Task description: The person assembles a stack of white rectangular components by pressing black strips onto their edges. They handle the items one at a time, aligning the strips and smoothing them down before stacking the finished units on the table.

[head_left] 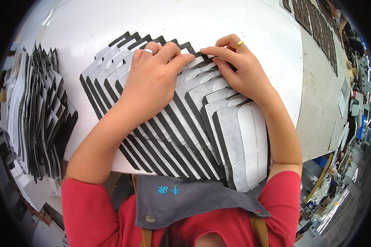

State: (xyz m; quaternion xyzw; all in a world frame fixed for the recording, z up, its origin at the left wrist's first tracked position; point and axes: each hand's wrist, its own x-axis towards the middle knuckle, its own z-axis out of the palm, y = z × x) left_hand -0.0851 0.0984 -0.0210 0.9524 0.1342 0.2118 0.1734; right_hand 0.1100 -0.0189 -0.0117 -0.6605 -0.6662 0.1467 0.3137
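A fanned row of flat, overlapping panels [235, 136] lies on the table in front of me, grey-white with black edges and rounded corners. Over the far part of the row is my left hand [154, 80], a silver ring on one finger. Its fingers are curled and closed at the far edge of a panel, by a small whitish flap [198, 62]. My right hand [245, 72], wearing a gold-coloured ring, pinches the black far edge of the same panel area between thumb and forefinger. What lies under the left fingers is partly hidden.
A tall bundle of similar black and white pieces [41, 111] stands at the left on the white table [251, 20]. Rows of dark strips [317, 31] lie at the far right. A dark apron [193, 201] hangs by the near table edge.
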